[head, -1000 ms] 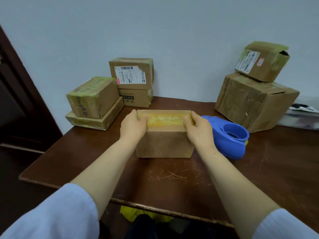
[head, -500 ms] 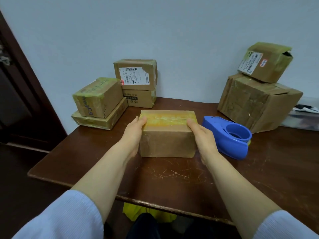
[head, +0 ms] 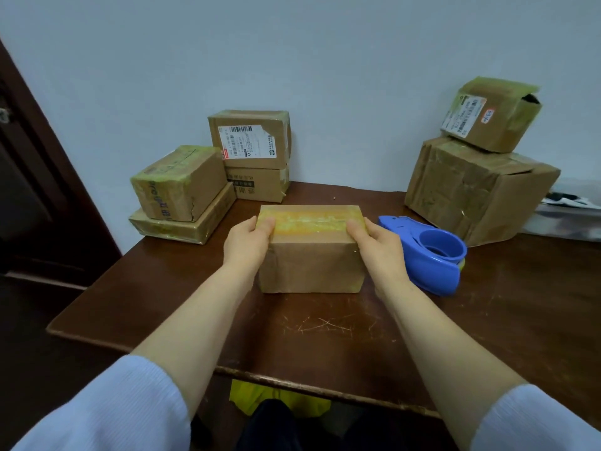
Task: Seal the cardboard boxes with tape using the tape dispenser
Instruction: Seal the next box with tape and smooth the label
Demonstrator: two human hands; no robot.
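A small cardboard box (head: 310, 265) with yellowish tape along its top stands in the middle of the brown table (head: 325, 336). My left hand (head: 247, 244) grips its left end, thumb on the top. My right hand (head: 379, 244) grips its right end the same way. The blue tape dispenser (head: 426, 252) lies on the table just right of the box, behind my right hand, with nobody holding it.
Several taped boxes are stacked at the back left (head: 182, 187) and beside them (head: 252, 141). A large crumpled box (head: 474, 190) with a smaller one (head: 487, 113) on top stands at the back right. A dark door (head: 29, 177) is at the left.
My thumbs have come back onto the box's top after my hands slid down its sides. The box and the dispenser have stayed in place.
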